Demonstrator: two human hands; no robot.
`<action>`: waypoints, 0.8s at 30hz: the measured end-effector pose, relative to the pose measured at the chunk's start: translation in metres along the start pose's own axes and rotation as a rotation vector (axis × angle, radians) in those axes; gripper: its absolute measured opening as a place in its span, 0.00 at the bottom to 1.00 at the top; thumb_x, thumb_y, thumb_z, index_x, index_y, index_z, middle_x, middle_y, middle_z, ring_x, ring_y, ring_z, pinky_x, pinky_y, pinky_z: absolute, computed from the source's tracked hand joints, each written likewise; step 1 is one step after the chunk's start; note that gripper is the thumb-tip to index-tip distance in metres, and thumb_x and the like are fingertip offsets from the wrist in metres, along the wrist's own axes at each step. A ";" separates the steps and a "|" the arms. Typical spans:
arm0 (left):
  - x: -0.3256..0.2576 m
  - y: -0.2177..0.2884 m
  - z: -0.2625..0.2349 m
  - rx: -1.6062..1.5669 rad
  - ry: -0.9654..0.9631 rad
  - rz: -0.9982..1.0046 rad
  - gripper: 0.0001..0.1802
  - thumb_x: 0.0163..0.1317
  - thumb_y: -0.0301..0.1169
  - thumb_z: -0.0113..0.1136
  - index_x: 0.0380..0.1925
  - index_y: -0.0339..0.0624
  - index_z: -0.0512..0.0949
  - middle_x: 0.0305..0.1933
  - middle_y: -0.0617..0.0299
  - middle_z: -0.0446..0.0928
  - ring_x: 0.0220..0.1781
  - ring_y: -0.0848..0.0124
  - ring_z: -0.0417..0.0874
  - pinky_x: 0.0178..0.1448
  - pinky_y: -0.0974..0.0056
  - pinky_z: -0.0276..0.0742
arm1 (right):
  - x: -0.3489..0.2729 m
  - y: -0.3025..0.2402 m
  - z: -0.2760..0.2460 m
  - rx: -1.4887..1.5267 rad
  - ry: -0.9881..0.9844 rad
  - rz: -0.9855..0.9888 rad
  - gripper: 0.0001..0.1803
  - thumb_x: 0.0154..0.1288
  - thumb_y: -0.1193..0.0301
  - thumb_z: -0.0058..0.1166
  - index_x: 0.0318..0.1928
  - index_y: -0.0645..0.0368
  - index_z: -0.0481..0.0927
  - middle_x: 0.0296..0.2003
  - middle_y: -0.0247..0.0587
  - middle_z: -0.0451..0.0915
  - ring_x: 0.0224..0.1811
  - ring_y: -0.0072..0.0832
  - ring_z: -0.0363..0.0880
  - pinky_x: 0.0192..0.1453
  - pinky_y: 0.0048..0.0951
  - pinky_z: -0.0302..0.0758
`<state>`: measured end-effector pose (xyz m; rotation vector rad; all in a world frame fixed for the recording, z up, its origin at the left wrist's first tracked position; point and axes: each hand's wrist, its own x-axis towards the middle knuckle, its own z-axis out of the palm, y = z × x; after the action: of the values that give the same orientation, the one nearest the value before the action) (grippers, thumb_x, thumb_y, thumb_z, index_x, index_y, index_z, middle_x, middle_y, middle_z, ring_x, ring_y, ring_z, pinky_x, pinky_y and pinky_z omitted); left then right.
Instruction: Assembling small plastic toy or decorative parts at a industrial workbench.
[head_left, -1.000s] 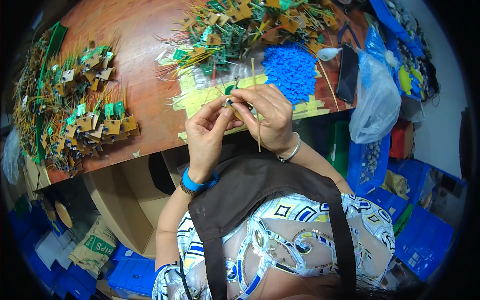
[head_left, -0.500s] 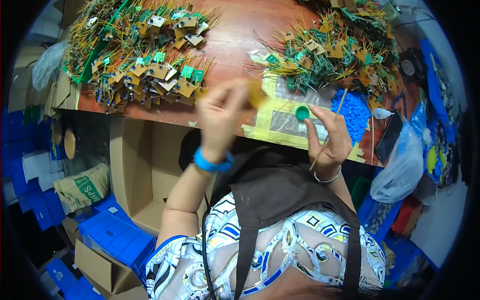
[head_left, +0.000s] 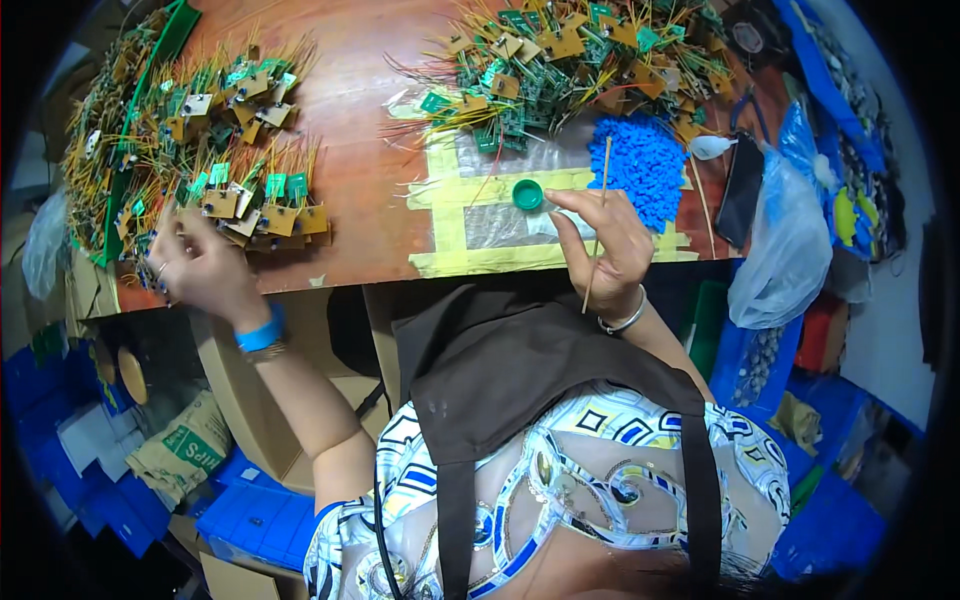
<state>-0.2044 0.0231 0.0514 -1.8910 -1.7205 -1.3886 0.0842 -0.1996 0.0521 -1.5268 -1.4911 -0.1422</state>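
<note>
My left hand (head_left: 207, 268) is at the front left pile of small wired circuit boards (head_left: 262, 215), brown and green with thin yellow and red wires. Its fingers are curled and partly blurred; what they hold, if anything, cannot be made out. My right hand (head_left: 615, 250) is over the taped area near the table's front edge, closed around a thin wooden stick (head_left: 606, 170) that slants upward between its fingers. Its thumb and forefinger are apart, close to a small round green cup (head_left: 528, 195). Beyond this hand lies a heap of small blue pieces (head_left: 640, 165).
A larger heap of wired boards (head_left: 580, 65) fills the table's far right. Yellow tape (head_left: 440, 190) frames clear sheeting. At the right are a dark flat object (head_left: 740, 190) and a plastic bag (head_left: 785, 240). A cardboard box (head_left: 240, 365) stands below the table, with blue bins (head_left: 262, 525) nearby.
My left hand has moved left from mid-table, where it held a blurred brown board, to the left pile. My right hand stays by the green cup with the stick. The whole view has shifted.
</note>
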 end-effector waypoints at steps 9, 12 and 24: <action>-0.093 0.143 0.068 -0.632 -0.652 0.463 0.10 0.55 0.25 0.63 0.39 0.38 0.80 0.36 0.52 0.80 0.40 0.54 0.81 0.46 0.54 0.76 | -0.004 0.010 -0.011 -0.024 0.028 -0.012 0.15 0.50 0.85 0.65 0.41 0.63 0.82 0.33 0.40 0.84 0.32 0.34 0.81 0.37 0.29 0.73; -0.103 0.156 0.060 -0.683 -0.692 0.106 0.14 0.57 0.26 0.65 0.43 0.38 0.78 0.37 0.52 0.80 0.39 0.57 0.82 0.45 0.56 0.77 | -0.013 0.016 -0.013 -0.054 0.045 0.037 0.15 0.50 0.84 0.65 0.41 0.62 0.82 0.33 0.40 0.84 0.32 0.34 0.81 0.38 0.29 0.73; -0.074 0.124 0.097 -0.844 -0.755 0.137 0.19 0.57 0.15 0.56 0.47 0.43 0.82 0.46 0.54 0.82 0.45 0.62 0.83 0.46 0.61 0.79 | -0.010 0.015 -0.011 -0.031 0.032 0.020 0.14 0.50 0.84 0.65 0.39 0.62 0.83 0.32 0.40 0.84 0.31 0.33 0.82 0.36 0.29 0.73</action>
<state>-0.0406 0.0091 -0.0042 -3.2496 -1.2414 -1.6132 0.0995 -0.2109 0.0430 -1.5566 -1.4547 -0.1779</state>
